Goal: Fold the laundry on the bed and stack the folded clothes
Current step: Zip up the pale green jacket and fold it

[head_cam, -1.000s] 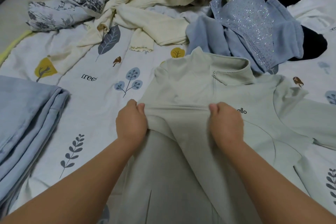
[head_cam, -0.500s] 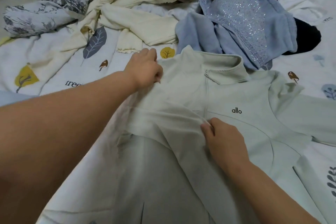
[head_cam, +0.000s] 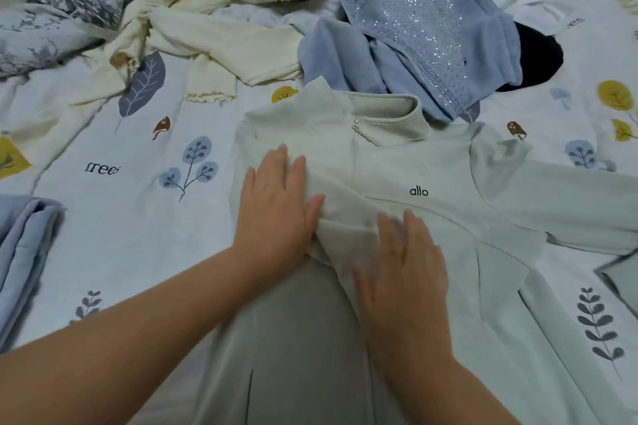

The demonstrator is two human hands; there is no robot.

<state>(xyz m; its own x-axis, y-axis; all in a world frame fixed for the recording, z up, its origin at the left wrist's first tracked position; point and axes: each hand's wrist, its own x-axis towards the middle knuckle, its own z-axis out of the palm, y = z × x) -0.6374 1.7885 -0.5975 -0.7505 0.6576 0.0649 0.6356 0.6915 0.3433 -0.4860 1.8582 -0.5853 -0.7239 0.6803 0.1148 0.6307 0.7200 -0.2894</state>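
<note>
The pale green zip-neck jacket with a small black "allo" logo (head_cam: pixel 397 162) lies spread on the bed in the middle of the view, its collar pointing to 12 o'clock and one sleeve reaching out to 3 o'clock. Half a second ago the left hand pinched the shoulder near the collar and the right hand gripped a fold at the chest; now both have let go and lie flat on the cloth. The left hand (head_cam: pixel 274 207) rests with straight, slightly spread fingers on the folded-in left side of the jacket. The right hand (head_cam: pixel 402 272), a little blurred, presses with open fingers on the fold that crosses the front, just beside the left one.

At 9 o'clock lies a folded pale blue garment (head_cam: pixel 20 252), well apart from the jacket. At 1 o'clock, touching the collar, sits a crumpled blue sweater with sparkling dots (head_cam: pixel 424 31), with dark clothing (head_cam: pixel 538 55) behind it. At 11 o'clock is a heap of cream clothes (head_cam: pixel 224 3). Everything lies on the white bedsheet printed with leaves and mushrooms (head_cam: pixel 138 217).
</note>
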